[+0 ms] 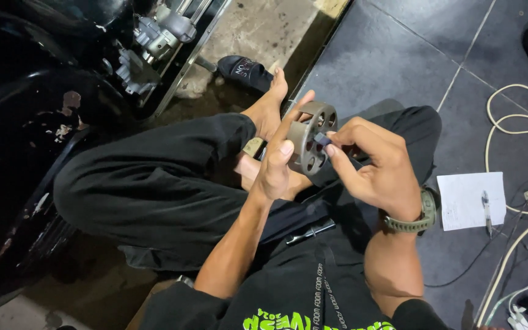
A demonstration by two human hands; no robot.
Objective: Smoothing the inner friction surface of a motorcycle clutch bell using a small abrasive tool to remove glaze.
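Head view is showing the left hand (279, 168) holding a round grey metal wheel (313, 137) with holes in it up over the lap, its thumb lying on the wheel's face and its other fingers wrapping around the back edge. The right hand (377, 165) is pinching a small dark piece (322, 139) between thumb and pointer finger, and the piece is touching the wheel's face. The person is sitting cross-legged in black trousers on a dark tiled floor (398, 55), with a black sandal (245, 70) past the bare foot, white paper (472, 198) with a pen (486, 211) and pale cords (514, 131) lying off to the right.
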